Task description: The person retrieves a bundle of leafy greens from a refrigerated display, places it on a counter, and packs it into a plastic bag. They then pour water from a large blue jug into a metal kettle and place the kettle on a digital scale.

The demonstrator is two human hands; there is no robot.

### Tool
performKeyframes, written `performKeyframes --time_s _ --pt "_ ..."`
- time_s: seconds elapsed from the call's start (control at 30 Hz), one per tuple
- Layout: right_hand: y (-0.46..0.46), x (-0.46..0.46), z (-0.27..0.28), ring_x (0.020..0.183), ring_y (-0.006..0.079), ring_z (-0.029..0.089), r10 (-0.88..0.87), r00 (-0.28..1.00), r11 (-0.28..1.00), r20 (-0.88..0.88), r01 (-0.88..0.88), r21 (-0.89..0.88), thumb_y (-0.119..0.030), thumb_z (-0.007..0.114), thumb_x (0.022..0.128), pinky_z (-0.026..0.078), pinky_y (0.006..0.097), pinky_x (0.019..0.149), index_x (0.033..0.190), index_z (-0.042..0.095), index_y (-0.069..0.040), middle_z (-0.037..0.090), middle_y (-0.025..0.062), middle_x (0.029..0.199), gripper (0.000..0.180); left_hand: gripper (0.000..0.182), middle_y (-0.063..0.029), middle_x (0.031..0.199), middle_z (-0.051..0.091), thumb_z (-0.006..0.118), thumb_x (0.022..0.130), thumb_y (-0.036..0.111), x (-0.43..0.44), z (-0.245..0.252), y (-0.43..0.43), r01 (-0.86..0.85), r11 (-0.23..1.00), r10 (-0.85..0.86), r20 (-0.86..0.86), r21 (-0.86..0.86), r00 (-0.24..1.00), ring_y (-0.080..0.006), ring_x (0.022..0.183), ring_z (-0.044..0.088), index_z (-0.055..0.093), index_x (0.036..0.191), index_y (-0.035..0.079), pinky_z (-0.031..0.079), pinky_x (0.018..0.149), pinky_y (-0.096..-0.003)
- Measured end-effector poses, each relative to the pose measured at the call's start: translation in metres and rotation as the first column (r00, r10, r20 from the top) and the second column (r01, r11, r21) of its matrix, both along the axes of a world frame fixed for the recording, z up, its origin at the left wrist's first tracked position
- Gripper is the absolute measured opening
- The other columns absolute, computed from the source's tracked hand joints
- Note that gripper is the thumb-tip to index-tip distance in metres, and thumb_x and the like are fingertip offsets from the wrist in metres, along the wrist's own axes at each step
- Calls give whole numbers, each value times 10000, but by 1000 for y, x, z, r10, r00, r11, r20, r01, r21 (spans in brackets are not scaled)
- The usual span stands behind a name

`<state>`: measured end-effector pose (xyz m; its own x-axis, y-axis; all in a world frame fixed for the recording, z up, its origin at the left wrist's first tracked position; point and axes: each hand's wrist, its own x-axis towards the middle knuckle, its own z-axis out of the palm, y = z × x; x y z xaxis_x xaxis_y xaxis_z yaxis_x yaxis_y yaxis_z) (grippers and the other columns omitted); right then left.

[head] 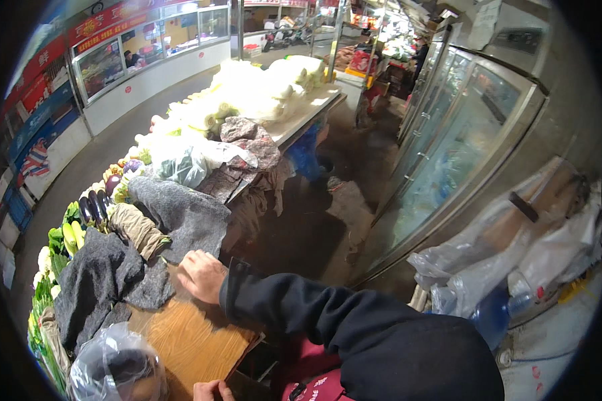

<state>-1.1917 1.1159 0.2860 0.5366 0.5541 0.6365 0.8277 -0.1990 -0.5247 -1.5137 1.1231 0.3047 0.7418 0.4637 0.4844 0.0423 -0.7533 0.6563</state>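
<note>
My right hand (202,276) reaches over the worn edge of the wooden tabletop (195,338), close to a grey felt cloth (185,213); whether its fingers touch anything is unclear. At the bottom edge my left hand (213,391) shows only in part, near the front of the tabletop, and its fingertips are cut off from clear view. Left of it stands a clear plastic bag (118,363) with something dark and something brown inside. A darker grey cloth (98,280) lies crumpled beyond the bag. Between the two cloths sits a bundle wrapped in beige cloth (138,229).
Eggplants (94,208), pale green squashes (72,236) and leafy greens line the stall's outer edge. White vegetables (276,82) are piled at the far end. Glass-door refrigerators (451,145) stand along the right, with plastic bags (501,240) hanging near them.
</note>
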Motion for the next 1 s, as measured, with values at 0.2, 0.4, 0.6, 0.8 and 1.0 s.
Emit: performKeyframes --time_s 0.2,0.4,0.6,0.8,1.0 --pt "10 -12 4 1437 387 472 -31 996 934 83 58 -353 -462 640 985 318 454 1236 1389 593 66 517 260 1534 667 81 -106 838 665 746 943 91 -16 8 17 138 963 -143 -5 -231 990 -222 735 623 712 967 21 518 689 -343" --pt "9 -12 1 1457 417 442 19 994 947 106 16 -321 -565 572 1008 288 469 1253 1410 570 78 488 292 1549 758 103 -71 834 676 739 974 92 -22 5 25 165 926 -185 -27 -340 982 -142 748 621 708 984 -6 523 697 -292" --pt "7 -14 3 1436 424 472 -4 997 961 83 27 -274 -535 643 965 323 485 1237 1395 562 100 524 302 1509 771 79 -12 827 669 728 992 93 -20 0 35 183 850 -243 -60 -493 968 -96 748 593 710 990 16 499 681 -261" --pt "6 -11 5 1425 427 480 29 999 969 46 -17 -245 -529 648 961 321 485 1235 1364 584 96 541 301 1488 746 74 18 817 645 725 997 93 -21 -2 33 101 847 -163 -74 -522 984 -74 731 545 709 964 29 462 675 -238" --pt "7 -13 3 1311 434 566 -10 995 992 99 22 -127 -460 701 943 405 484 1157 1257 644 95 609 289 1386 640 82 6 813 638 693 998 76 -18 -8 33 73 884 -116 -67 -462 991 -90 749 544 706 941 19 465 689 -255"
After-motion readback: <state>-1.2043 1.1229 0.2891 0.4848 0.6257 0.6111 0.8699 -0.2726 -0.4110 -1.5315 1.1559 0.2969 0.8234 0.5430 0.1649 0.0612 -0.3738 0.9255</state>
